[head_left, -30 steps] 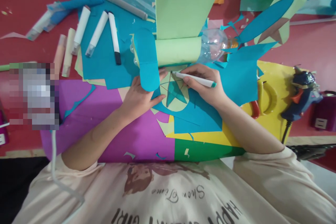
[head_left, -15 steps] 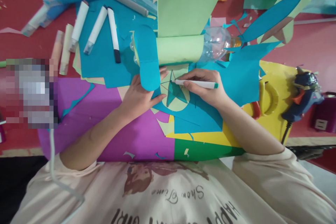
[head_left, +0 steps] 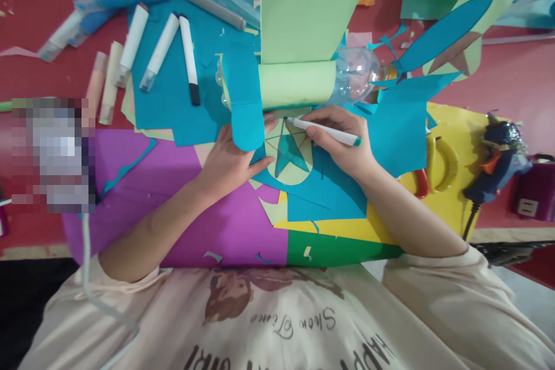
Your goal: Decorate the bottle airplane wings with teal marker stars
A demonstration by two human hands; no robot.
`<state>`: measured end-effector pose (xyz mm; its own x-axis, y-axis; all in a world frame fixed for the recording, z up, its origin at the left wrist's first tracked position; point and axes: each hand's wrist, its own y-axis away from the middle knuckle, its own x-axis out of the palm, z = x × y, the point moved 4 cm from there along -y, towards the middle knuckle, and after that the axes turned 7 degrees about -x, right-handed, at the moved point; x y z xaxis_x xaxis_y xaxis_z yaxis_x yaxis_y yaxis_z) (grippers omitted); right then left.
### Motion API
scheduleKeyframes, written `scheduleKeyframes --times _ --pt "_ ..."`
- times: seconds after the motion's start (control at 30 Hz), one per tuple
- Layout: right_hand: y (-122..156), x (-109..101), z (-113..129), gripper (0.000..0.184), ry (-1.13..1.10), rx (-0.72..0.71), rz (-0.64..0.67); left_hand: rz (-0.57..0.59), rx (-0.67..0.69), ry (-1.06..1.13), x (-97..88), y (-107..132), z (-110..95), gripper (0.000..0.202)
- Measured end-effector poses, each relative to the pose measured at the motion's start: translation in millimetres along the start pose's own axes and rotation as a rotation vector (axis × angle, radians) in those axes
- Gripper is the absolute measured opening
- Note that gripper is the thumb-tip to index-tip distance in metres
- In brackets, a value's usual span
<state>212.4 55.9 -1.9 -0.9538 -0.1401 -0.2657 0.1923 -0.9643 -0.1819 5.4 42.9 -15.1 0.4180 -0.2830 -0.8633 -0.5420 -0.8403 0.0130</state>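
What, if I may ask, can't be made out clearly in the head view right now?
All in the head view:
Left hand: some fingers are hidden behind the blue paper flap.
Bottle: its middle is covered by the green paper wrap.
Marker: its tip is too small to tell whether it touches the star.
Green sheet: its far end is cut off by the top edge.
Object at left: obscured by blocky pixels.

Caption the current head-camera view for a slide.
A right hand holds a marker at a partly colored star, the left hand beside it, near a paper-wrapped bottle.
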Motion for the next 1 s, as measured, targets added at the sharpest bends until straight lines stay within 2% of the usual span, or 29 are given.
scheduleKeyframes --times 0.13,0.33,1.0 --pt "0.1 0.4 -1.7 0.033 0.016 0.017 0.014 -0.004 0.001 -0.003 -0.4 0.0 -0.5 0.055" --pt "0.3 0.7 -1.7 0.029 0.003 -0.034 -0.011 0.029 -0.032 0.011 -0.3 -1.2 -1.1 0.055" --pt "1.3 -0.2 -4.7 0.026 0.042 -0.008 0.011 0.034 -0.044 -0.016 0.0 -0.5 -2.4 0.055"
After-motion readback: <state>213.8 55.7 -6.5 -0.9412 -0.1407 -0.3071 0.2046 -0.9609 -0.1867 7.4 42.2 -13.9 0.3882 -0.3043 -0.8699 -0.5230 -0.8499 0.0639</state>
